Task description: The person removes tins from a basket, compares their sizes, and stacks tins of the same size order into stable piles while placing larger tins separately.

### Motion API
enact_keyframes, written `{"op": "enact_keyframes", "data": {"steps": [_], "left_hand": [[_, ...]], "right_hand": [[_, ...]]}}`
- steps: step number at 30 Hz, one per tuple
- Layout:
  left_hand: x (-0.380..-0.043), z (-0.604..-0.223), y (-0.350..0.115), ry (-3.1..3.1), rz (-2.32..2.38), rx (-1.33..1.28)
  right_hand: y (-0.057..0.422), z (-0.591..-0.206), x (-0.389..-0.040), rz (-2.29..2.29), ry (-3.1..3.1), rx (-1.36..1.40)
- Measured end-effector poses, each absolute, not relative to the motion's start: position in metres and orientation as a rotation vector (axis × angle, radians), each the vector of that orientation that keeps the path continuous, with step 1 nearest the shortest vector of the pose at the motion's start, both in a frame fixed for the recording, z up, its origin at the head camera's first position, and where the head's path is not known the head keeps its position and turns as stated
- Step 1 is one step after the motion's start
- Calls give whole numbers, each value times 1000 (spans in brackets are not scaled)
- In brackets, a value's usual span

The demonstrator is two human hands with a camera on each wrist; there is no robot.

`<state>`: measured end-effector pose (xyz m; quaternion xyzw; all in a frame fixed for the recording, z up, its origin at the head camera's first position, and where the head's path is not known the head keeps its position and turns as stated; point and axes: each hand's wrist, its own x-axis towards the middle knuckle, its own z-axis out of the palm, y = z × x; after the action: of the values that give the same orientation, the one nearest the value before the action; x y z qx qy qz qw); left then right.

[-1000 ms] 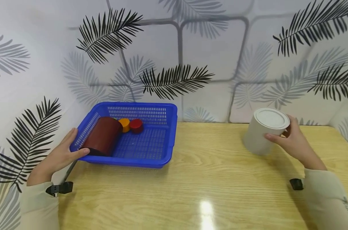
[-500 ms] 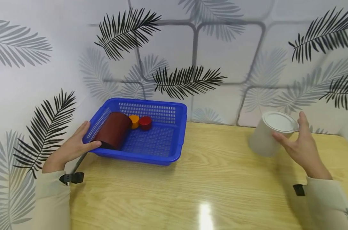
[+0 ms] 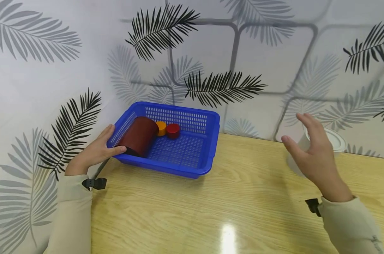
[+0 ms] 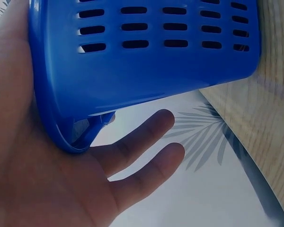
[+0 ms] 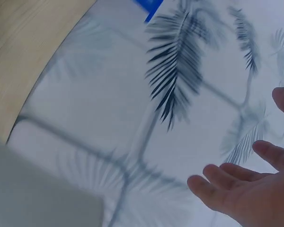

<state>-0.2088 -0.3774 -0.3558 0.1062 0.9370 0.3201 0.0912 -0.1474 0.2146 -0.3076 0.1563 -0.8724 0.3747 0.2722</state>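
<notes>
Right hand [image 3: 316, 157] is hanging with fingers spread, holding nothing, in front of the white canister [image 3: 337, 139], which is standing on the surface [image 3: 243, 197] at the person's right. Left hand [image 3: 95, 151] is holding the blue basket [image 3: 208, 165] by its near-left corner, thumb lying over the near rim; whether the base is touching down everywhere isn't clear. Step in hand is probably steadying the basket while the right hand is staying unloaded; next move seems to be calling for a right-hand grip, canister or basket's right rim, can't tell which. Inside the basket, a dark red cylinder [image 3: 140, 135] is lying on its side at the left, with an orange disc [image 3: 161, 128] and red disc [image 3: 173, 131] sitting near its far end. Patterned wall [image 3: 258, 46] is limiting reach behind; right hand is partly blocking the canister from view.
</notes>
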Motion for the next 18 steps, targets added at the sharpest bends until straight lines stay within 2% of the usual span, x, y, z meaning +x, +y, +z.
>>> {"op": "enact_keyframes", "data": {"steps": [7, 18], "left_hand": [[-207, -357, -379, 2801, 958, 323], [-207, -365, -378, 2819, 991, 323]], "right_hand": [[158, -288, -162, 1081, -2455, 666], [87, -276, -196, 1212, -2496, 815]]}}
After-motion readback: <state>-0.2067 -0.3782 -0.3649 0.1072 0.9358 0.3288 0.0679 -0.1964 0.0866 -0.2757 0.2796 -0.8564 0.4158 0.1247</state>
